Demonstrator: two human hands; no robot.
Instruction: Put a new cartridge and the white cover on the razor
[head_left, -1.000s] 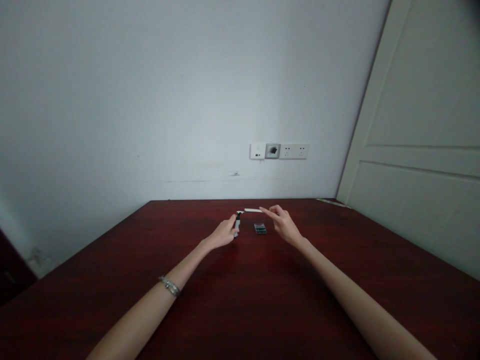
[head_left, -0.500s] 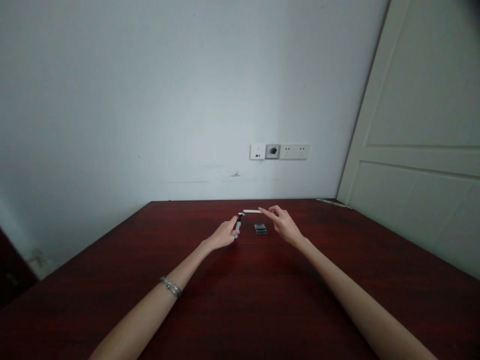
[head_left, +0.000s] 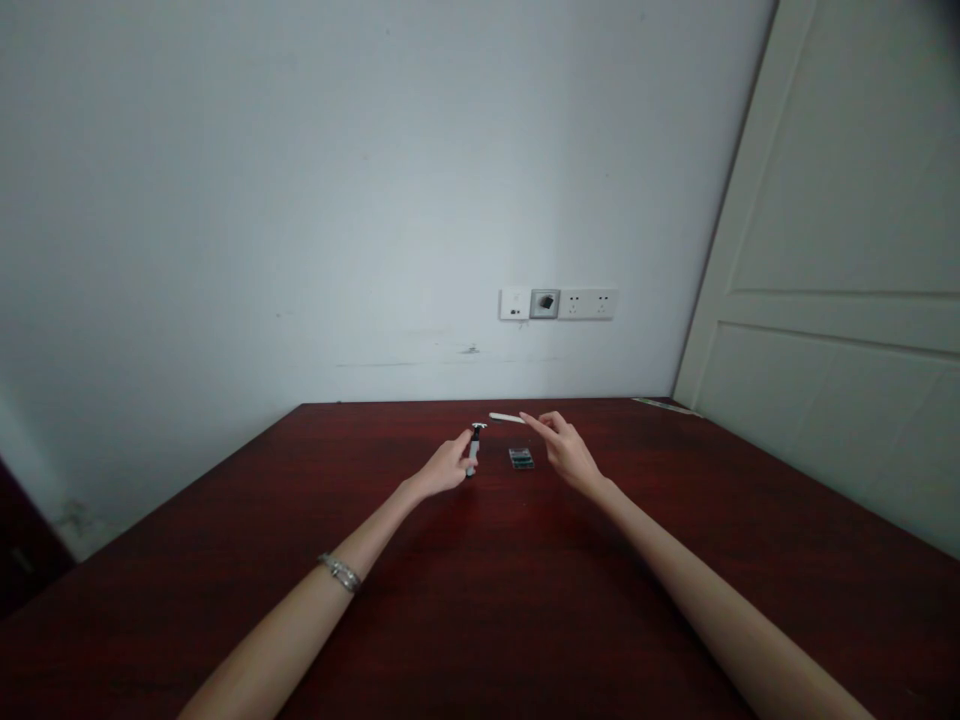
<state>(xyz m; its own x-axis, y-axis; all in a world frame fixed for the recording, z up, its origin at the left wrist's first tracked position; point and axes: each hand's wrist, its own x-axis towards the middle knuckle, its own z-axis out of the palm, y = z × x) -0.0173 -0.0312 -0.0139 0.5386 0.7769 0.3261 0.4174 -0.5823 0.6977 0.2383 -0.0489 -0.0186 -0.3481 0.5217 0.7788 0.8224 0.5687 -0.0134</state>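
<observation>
My left hand (head_left: 445,466) is closed around the grey handle of a razor (head_left: 475,448), which stands roughly upright with its black neck and pale T-shaped head at the top. Between the fingers of my right hand (head_left: 568,449), a slim white stick (head_left: 506,417) points left toward the razor's head, a small gap apart from it. What the stick's far end carries is too small to make out. On the tabletop between both hands lies a small clear plastic case (head_left: 521,459) with dark contents.
The dark red wooden table (head_left: 480,600) reaches back to a pale wall. Sockets (head_left: 588,304) are set in that wall above the table. To the right stands a white panelled door (head_left: 832,290), with a thin strip (head_left: 667,406) on the table's back right edge.
The white stick has drawn away from the razor's head and tilted, its left tip rising. The razor has shifted slightly left. The plastic case has stayed put.
</observation>
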